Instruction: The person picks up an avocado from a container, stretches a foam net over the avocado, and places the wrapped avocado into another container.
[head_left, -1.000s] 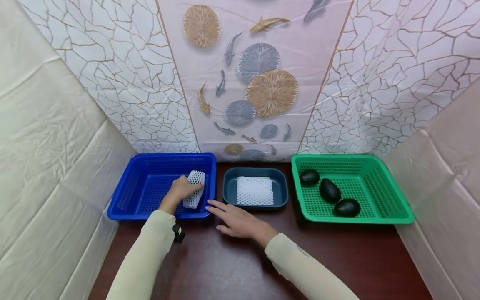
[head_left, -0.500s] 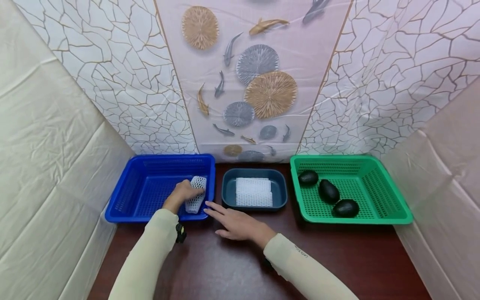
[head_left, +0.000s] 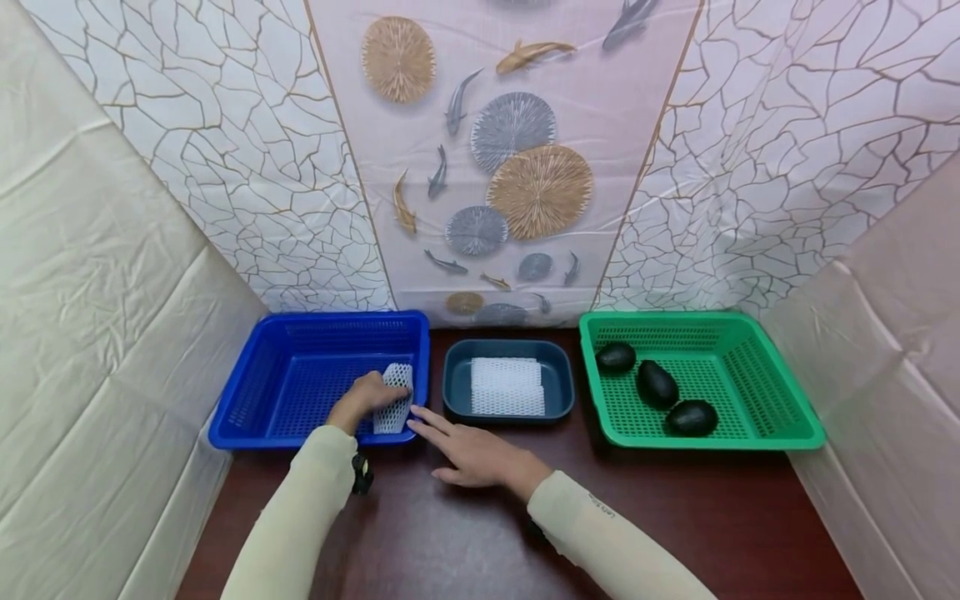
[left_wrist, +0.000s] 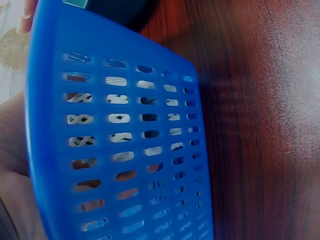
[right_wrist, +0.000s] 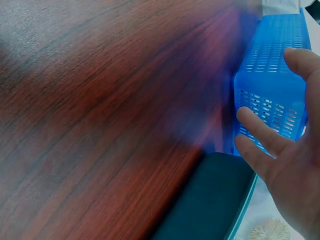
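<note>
- Left hand [head_left: 366,395]: gripping white foam net [head_left: 392,420] inside blue basket [head_left: 300,375].
- Right hand [head_left: 474,455]: fingers extended, nothing gripped, at basket's near-right corner, just beside net.

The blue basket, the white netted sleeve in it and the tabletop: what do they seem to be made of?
Blue basket: probably moulded plastic, glossy, with rows of slots in its walls. White netted sleeve: likely plastic foam, matte, in an open mesh. Tabletop: wood or wood-look laminate, glossy, with dark grain and reflections.
</note>
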